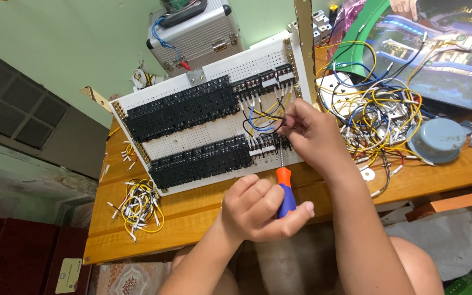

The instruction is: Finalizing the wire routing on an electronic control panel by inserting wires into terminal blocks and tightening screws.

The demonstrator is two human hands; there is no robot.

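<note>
My left hand [258, 210] clamped on orange-blue screwdriver [283, 188], tip at lower terminal blocks [203, 161]; right hand [310, 134] pinching a black wire [277, 119] over white panel [214, 131].

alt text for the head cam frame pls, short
Seen from above, a person's left hand grips an orange-and-blue screwdriver with its tip at the lower row of black terminal blocks on a white perforated panel, while the right hand pinches a wire there. The panel lies on a wooden table beside a tangle of yellow, blue and white wires.
</note>
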